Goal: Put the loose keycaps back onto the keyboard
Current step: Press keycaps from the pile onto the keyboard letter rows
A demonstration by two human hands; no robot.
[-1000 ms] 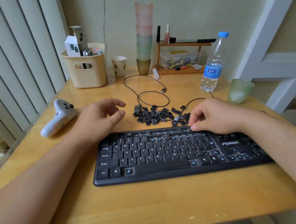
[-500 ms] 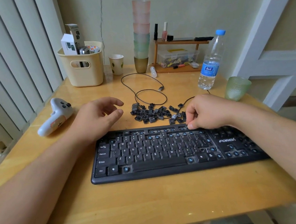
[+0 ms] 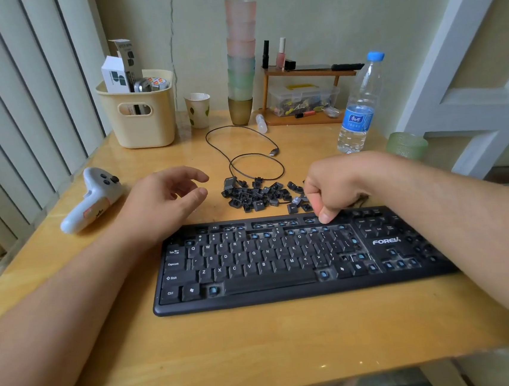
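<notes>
"FOREV" is printed in white on the black keyboard (image 3: 284,261), which is laid on a wooden table (image 3: 261,341); blue stems are exposed where keys are missing. The loose keycaps (image 3: 259,195) are heaped just behind it. The right hand (image 3: 336,185) is curled into a fist, fingertips (image 3: 327,217) pressed on the top row — whether a keycap is pinched cannot be told. The left hand (image 3: 161,202) is held slack, holding nothing, beside a white controller (image 3: 92,199). Vertical blinds are seen at left.

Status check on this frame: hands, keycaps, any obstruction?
Left hand open, idle. Right hand curled, thumb pressing keyboard top rows; keycap beneath unseen. Loose keycaps piled behind. Nothing blocking.
</notes>
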